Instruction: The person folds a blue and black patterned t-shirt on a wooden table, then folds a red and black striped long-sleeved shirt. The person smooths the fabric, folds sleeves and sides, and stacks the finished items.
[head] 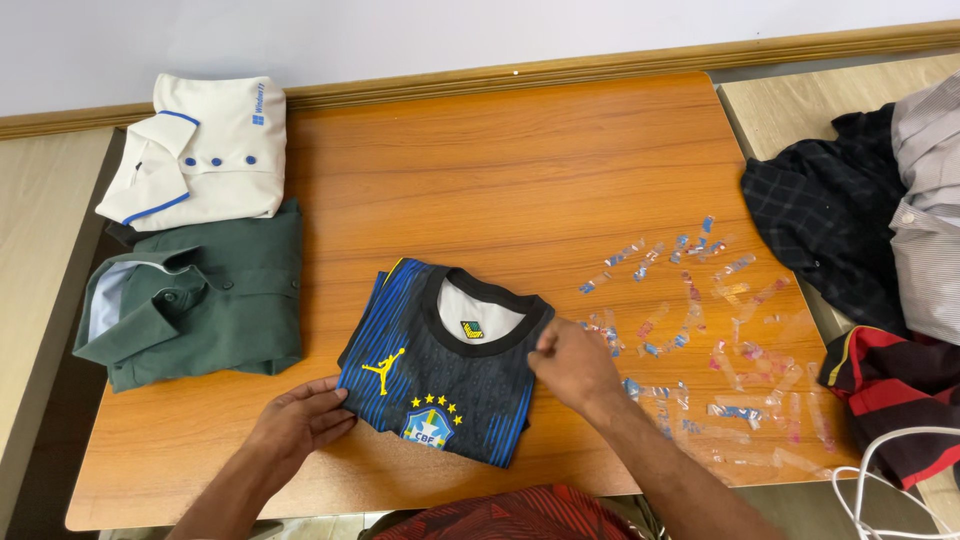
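Your left hand (300,420) lies flat, fingers open, against the folded jersey (445,365) on the desk (520,170); your right hand (572,362) pinches its right edge.

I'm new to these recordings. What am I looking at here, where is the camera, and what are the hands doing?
There is no machine: a person works with bare hands, filmed by one camera on their head looking down. On the wooden table lies a folded dark blue jersey. The left hand touches its lower left edge; the right hand pinches its right shoulder. At far left lie a folded white shirt and a green shirt. Clear plastic clips are scattered to the right, beside a pile of unfolded clothes.
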